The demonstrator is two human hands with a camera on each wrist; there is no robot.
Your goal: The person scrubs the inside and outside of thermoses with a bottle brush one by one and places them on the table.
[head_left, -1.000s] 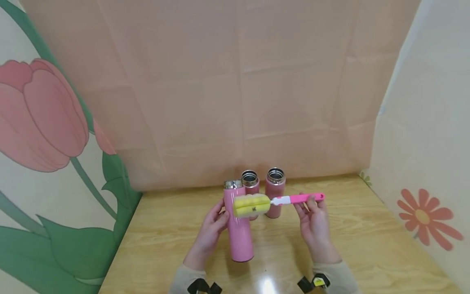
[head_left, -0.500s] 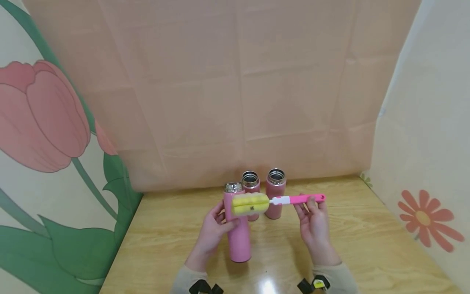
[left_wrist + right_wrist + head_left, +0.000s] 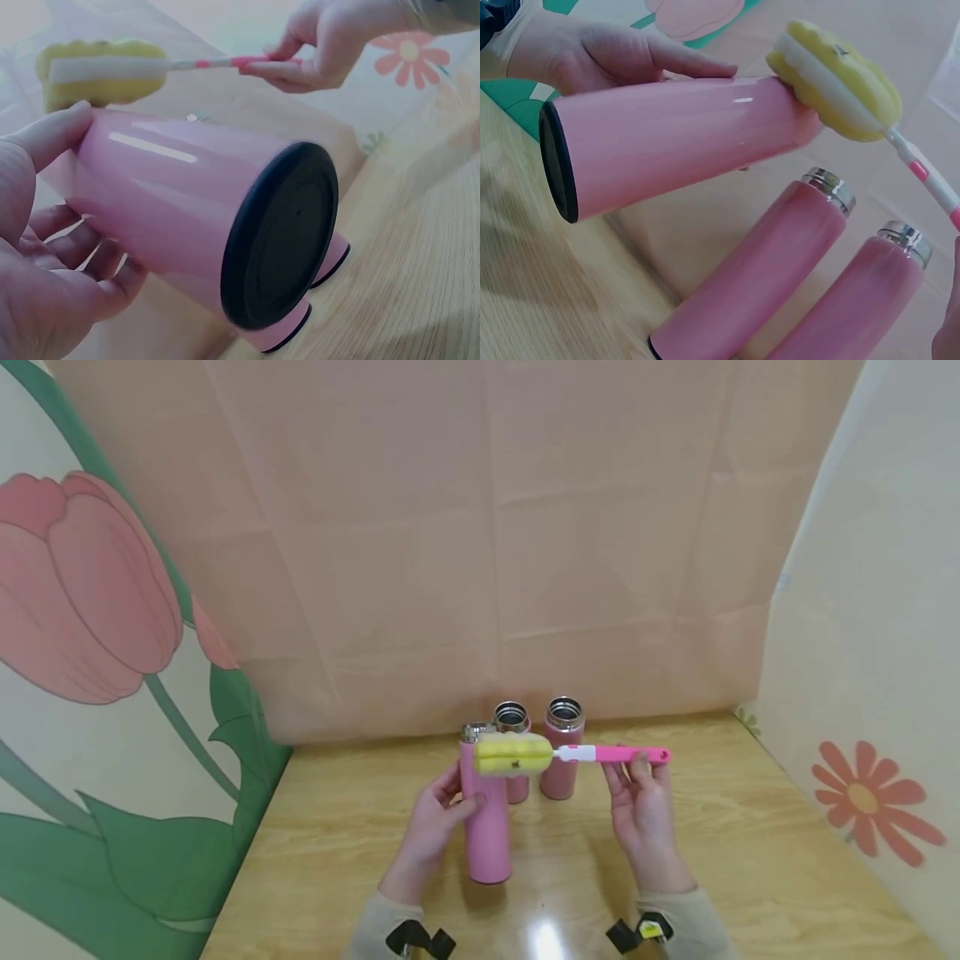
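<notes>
My left hand point(image 3: 433, 822) grips a pink thermos bottle point(image 3: 487, 835) around its upper half, thumb across the front. The bottle is raised off the table, and its black base point(image 3: 281, 232) shows in the left wrist view. A sponge bottle brush point(image 3: 513, 755) with a yellow and white head lies level across the bottle's upper part, just below the steel mouth point(image 3: 477, 732). My right hand point(image 3: 643, 817) pinches the pink end of its handle point(image 3: 622, 754) between thumb and fingers. In the right wrist view the brush head point(image 3: 836, 82) overlaps the bottle's upper end.
Two more pink bottles stand uncapped behind the held one, a nearer-left bottle point(image 3: 517, 787) and a right bottle point(image 3: 561, 768). They stand on a wooden table point(image 3: 337, 827) close to a beige backdrop point(image 3: 480, 568). A flower-printed wall point(image 3: 862, 693) borders the right side.
The brush rises slightly along the bottle toward its mouth, and the right hand shifts a little with it. The left thumb has moved further across the bottle's front.
</notes>
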